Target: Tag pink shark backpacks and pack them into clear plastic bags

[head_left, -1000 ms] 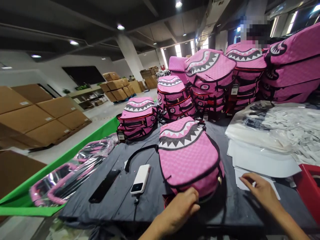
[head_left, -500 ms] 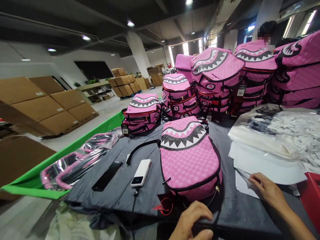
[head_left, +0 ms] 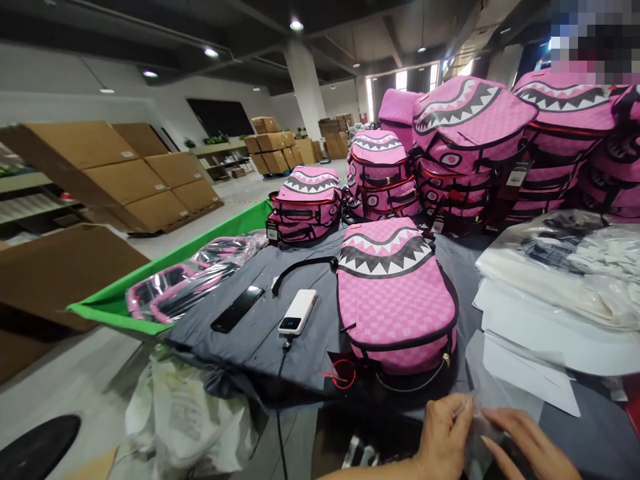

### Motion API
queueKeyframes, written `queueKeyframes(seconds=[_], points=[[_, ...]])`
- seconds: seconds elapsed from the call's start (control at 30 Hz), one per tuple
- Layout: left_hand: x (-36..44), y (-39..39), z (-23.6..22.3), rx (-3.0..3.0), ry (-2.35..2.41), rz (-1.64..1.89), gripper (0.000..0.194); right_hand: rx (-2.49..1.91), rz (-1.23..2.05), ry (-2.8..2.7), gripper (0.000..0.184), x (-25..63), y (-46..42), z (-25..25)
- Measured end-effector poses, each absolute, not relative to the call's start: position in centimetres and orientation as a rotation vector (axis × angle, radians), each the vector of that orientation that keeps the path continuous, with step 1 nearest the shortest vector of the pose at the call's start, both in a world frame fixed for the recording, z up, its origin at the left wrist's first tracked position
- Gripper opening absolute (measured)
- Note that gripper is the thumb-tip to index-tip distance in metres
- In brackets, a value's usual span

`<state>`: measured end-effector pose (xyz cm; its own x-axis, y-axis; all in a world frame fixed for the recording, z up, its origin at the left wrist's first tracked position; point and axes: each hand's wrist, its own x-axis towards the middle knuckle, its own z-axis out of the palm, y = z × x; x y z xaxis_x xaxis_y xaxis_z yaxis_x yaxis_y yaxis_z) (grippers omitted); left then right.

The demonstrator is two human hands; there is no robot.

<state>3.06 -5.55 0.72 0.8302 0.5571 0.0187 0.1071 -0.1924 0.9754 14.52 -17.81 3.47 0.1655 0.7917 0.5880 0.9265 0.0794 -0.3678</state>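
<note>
A clear plastic bag is between my two hands at the table's front edge. My left hand is closed, pinching the film near its thumb and fingertips. My right hand has its fingertips on the bag's other side, fingers bent and thumb below. Just beyond lies a pink checkered backpack with a shark-mouth print, front panel up. A red loop of its tag cord and a dark tag lie by its lower left corner. A black strap stretches out from its left side.
Stacked pink backpacks line the table's back. White sheets and a plastic bag of white pieces lie right. A white power bank with a cable and a black phone lie left, near a green-edged bin of wrapped items.
My left hand has left the backpack's bottom and moved right to the film. My right hand has drawn the clear bag from the white sheets toward me. The view has swung left.
</note>
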Motion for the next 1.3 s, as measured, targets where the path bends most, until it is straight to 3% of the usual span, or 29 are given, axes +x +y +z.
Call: queueKeyframes(seconds=[0.1,0.23,0.27,0.37,0.5,0.63,0.73,0.83,0.97,1.17,1.3], points=[[-0.5,-3.8,1.3,2.228,0.181,0.509,0.035,-1.706,-0.307,-1.863,0.054,16.8,-16.3,5.0],[-4.7,-1.5,2.9,2.627,0.085,0.874,0.023,-1.529,0.036,-2.177,0.01,18.8,-12.9,5.4],[-5.6,-1.1,3.3,2.629,0.141,0.957,0.024,-1.488,0.095,-2.188,0.01,18.8,-12.1,5.2],[-7.7,0.3,4.3,2.344,0.413,1.017,0.028,-1.421,0.017,-2.061,0.024,17.4,-10.3,4.4],[-8.2,2.5,4.3,1.772,0.873,0.929,0.025,-1.551,-0.232,-1.895,0.026,15.1,-8.7,3.8],[-7.9,4.5,3.9,1.807,1.045,0.906,0.023,-1.697,-0.311,-1.92,0.034,13.9,-7.3,4.9],[-8.3,3.8,4.4,2.017,1.008,1.102,0.014,-1.633,-0.503,-1.978,0.039,13.5,-6.7,6.3],[-8.2,1.8,5.5,2.313,0.819,1.417,0.019,-1.538,-0.668,-2.014,0.041,13.1,-6.5,7.3],[-5.4,0.7,6.1,2.609,0.363,1.438,0.02,-1.53,-0.727,-2.01,0.04,12.9,-6.4,7.5],[-2.9,4.1,2.2,2.688,0.194,1.354,0.037,-1.6,-0.657,-1.943,0.034,12.3,-7.2,7.3],[-3.7,5.2,1.0,2.795,0.034,1.136,0.033,-1.769,-0.169,-1.779,0.028,13.0,-10.1,6.1]])
